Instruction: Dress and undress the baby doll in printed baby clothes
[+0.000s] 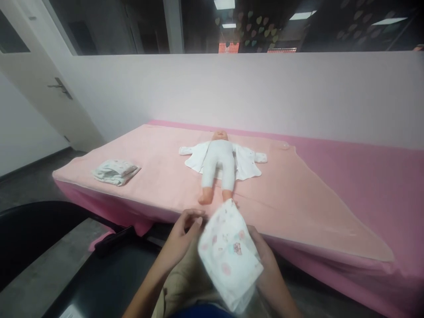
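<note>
A folded printed cloth is gripped at its right edge by the right hand, which is partly hidden behind it, by the near edge of the light pink sheet; the left hand is loosely curled, narrow gap at the thumb, right by the cloth's left edge; farther back a doll is laid out, white shirt spread under it; folded clothes are parked over left.
</note>
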The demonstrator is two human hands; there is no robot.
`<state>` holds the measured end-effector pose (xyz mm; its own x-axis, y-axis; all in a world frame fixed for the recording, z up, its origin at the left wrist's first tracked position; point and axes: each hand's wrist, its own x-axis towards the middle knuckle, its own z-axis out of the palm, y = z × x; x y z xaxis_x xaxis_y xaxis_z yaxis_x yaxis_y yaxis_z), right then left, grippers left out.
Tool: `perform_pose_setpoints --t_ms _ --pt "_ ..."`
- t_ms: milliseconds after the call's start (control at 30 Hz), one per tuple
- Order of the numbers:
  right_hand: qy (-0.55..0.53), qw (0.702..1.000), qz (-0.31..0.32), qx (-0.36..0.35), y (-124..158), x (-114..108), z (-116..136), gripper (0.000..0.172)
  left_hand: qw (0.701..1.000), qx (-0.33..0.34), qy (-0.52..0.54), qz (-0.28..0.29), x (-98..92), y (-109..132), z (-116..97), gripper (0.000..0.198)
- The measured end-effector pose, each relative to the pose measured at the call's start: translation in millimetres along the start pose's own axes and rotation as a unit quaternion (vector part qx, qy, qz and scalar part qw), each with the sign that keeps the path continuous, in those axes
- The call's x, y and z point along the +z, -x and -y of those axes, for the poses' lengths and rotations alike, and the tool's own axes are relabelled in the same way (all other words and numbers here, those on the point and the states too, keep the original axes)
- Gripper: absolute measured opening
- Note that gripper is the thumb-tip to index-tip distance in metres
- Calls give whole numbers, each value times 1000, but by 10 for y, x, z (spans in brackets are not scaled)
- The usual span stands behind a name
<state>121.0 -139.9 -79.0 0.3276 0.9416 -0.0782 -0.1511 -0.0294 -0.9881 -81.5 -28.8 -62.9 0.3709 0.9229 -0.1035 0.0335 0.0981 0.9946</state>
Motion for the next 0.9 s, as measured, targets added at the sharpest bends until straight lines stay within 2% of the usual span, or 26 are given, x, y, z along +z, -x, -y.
perform_pose_setpoints --t_ms 67,100,200,267,333,433,533,633,733,833,900 --pt "16 999 -18 21 42 -36 31 57 999 20 -40 -5 -12 128 -17 36" --pt "13 999 -15 41 62 -42 53 64 999 13 -39 23 6 206 -41 38" --pt "-42 994 71 78 128 -14 91 82 984 -25 33 171 130 435 -114 46" --pt "-73 986 135 62 176 27 68 89 967 -42 91 232 239 540 -119 61" --pt "-66 984 161 29 226 73 13 88 963 -62 130 227 333 592 -73 70" --pt "-22 987 161 7 295 125 -81 72 958 -100 181 197 411 616 59 69" --pt "-5 988 151 9 346 138 -119 62 953 -123 206 186 407 632 202 67" --pt "-8 989 144 16 373 110 -86 63 964 -133 175 151 353 648 279 56" --pt "-24 988 149 30 378 65 -33 60 977 -130 118 119 303 673 246 48" --pt "-21 987 155 31 366 28 -21 47 987 -89 50 125 259 698 174 41" --pt "-4 989 145 24 352 12 -50 41 988 -52 12 148 180 674 212 36"
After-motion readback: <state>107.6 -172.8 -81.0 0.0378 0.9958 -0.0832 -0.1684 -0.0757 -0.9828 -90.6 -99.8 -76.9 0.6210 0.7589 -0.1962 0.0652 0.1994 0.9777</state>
